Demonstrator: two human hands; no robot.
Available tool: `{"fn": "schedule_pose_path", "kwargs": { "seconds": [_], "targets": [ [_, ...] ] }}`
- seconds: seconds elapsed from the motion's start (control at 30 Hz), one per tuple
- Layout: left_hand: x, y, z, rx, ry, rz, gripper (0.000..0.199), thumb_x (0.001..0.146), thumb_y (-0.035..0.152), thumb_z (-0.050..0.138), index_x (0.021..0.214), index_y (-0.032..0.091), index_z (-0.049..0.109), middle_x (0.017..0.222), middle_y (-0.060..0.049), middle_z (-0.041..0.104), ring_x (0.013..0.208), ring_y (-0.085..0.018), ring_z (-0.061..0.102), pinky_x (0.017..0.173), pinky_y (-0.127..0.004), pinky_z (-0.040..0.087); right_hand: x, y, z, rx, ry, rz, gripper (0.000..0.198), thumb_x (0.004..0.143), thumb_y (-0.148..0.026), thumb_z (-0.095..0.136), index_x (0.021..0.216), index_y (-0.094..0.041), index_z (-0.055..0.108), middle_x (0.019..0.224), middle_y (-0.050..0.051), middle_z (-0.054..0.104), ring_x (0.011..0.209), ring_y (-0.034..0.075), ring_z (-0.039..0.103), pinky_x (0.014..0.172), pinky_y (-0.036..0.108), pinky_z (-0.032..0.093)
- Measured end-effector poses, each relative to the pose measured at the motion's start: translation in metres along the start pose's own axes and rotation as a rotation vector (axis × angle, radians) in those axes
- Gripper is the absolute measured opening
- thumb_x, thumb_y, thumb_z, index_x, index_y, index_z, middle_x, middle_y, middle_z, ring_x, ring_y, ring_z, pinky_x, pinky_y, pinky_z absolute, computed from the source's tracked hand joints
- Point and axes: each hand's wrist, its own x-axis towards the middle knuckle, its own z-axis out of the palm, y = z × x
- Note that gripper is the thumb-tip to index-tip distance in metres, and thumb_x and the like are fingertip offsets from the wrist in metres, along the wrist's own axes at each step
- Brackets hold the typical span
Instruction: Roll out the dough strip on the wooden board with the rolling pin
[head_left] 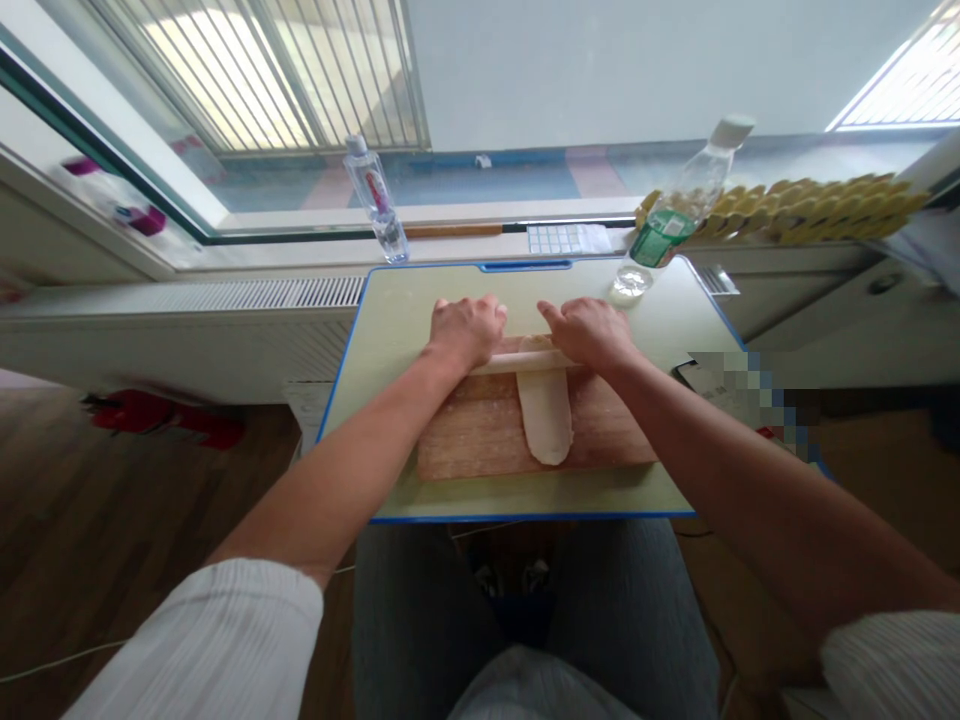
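A long flat strip of dough (547,420) lies lengthwise on a wooden board (469,430), its rounded near end towards me. Across the dough rests a pale rolling pin (529,362). My left hand (466,330) is closed around the pin's left end. At its right end, my right hand (592,332) grips it too, with the thumb pointing inward. The far tip of the dough shows just beyond the pin, between my hands. Both palms hide the pin's ends.
The board sits on a small blue-edged table (397,330). A clear bottle with a green label (664,237) stands at its back right corner. Another clear bottle (380,205) is on the windowsill, near yellow objects (810,210). A red fire extinguisher (169,418) lies at left.
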Motion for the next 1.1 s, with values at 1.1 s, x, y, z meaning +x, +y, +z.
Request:
{"fn": "schedule_pose_path", "kwargs": {
  "seconds": [1.1],
  "targets": [
    [-0.105,0.008,0.002,-0.136,0.098,0.282,0.026,0.105,0.039,0.065,0.127,0.026,0.071,0.14,-0.008,0.074,0.135,-0.028,0.061,0.116,-0.047,0.038,-0.096,0.004,0.003,0.064,0.205,-0.006,0.037,0.111,-0.032,0.04,0.127,-0.021,0.072,0.133,0.014,0.073,0.124,0.03,0.062,0.105,0.038,0.043]
  ]
}}
